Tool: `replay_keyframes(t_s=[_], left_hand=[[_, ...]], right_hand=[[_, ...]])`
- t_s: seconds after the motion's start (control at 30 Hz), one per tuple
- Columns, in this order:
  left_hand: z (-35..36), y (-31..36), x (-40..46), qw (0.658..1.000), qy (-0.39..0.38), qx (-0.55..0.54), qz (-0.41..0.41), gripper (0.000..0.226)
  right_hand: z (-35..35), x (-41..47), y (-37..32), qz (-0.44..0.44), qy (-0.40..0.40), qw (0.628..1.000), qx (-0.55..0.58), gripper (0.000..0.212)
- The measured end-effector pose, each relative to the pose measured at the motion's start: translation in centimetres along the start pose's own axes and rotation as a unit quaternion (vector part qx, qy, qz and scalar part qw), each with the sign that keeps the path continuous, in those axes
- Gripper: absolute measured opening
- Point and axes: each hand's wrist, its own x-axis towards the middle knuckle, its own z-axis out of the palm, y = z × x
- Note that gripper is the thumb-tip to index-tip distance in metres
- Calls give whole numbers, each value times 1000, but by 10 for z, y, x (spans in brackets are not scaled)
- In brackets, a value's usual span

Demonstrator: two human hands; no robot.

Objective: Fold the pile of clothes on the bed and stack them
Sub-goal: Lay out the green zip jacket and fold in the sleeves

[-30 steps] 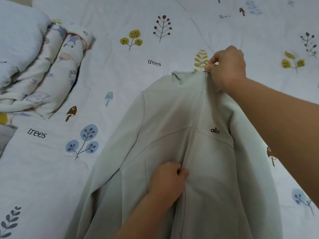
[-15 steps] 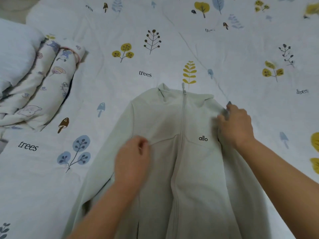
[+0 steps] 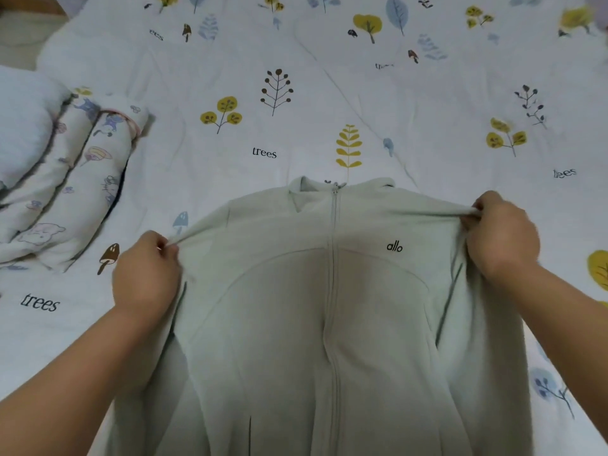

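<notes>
A pale green zip-up jacket [image 3: 279,317] with a small black logo on the chest lies front up on the bed, collar pointing away from me and zip closed. My left hand [image 3: 146,273] pinches the fabric at the jacket's left shoulder. My right hand [image 3: 501,235] pinches the fabric at its right shoulder. The cloth between the two hands is pulled taut across the shoulders. The jacket's lower part runs out of view at the bottom.
The bed is covered by a white sheet [image 3: 296,110] printed with trees, leaves and mushrooms. A folded quilt with cartoon prints [image 3: 75,189] lies at the left, beside a white pillow [image 3: 23,123]. The bed's edge shows at the top left corner.
Both hands moved outward from the jacket's chest to its shoulders and pinched the fabric there. The jacket now lies spread wider, with the shoulder line stretched.
</notes>
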Motion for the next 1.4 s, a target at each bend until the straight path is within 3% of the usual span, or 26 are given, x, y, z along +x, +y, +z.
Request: replay_keyframes(t_s=[0.07, 0.13, 0.27, 0.53, 0.67, 0.83, 0.93, 1.0, 1.07, 1.13, 1.2, 1.23, 1.27, 1.33, 1.4], left_hand=[[8, -1, 0, 999, -34, 21, 6, 22], [11, 6, 4, 999, -32, 1, 10, 26], [13, 22, 17, 997, -43, -17, 55, 34], [43, 107, 52, 980, -81, 2, 184, 37], [70, 161, 62, 980, -154, 16, 127, 48], [84, 175, 76, 972, -213, 1, 96, 37], [79, 169, 82, 977, -171, -69, 104, 34], [73, 168, 84, 987, -60, -84, 127, 27], [73, 172, 84, 987, -1, -79, 143, 19], [73, 178, 84, 983, -34, -154, 98, 24], [71, 186, 81, 936, -115, -331, 38, 19], [70, 186, 77, 921, -130, -364, 49, 23], [69, 182, 69, 932, -124, -323, 103, 35], [75, 163, 51, 946, -34, -157, 282, 47], [86, 138, 35, 901, -2, 4, 434, 59]], right_hand=[[9, 4, 0, 3, -89, 996, -16, 24], [11, 7, 0, 32, -144, 988, 40, 34], [6, 3, 4, 49, -125, 980, 147, 44], [21, 28, -49, -19, -79, 991, 108, 49], [35, 50, -89, 6, -130, 980, 148, 59], [47, 72, -100, 22, -208, 960, 184, 12], [47, 78, -90, -20, -105, 975, 195, 6], [45, 77, -86, -45, -2, 979, 200, 10], [48, 77, -86, -64, 44, 981, 180, 16], [53, 81, -89, -34, 46, 976, 209, 27], [49, 82, -91, 35, 28, 941, 336, 45], [46, 79, -90, 39, 26, 924, 379, 50], [43, 69, -90, 11, 34, 929, 369, 51], [47, 40, -85, -103, 86, 962, 239, 50], [62, 12, -76, -226, 93, 966, 78, 55]])
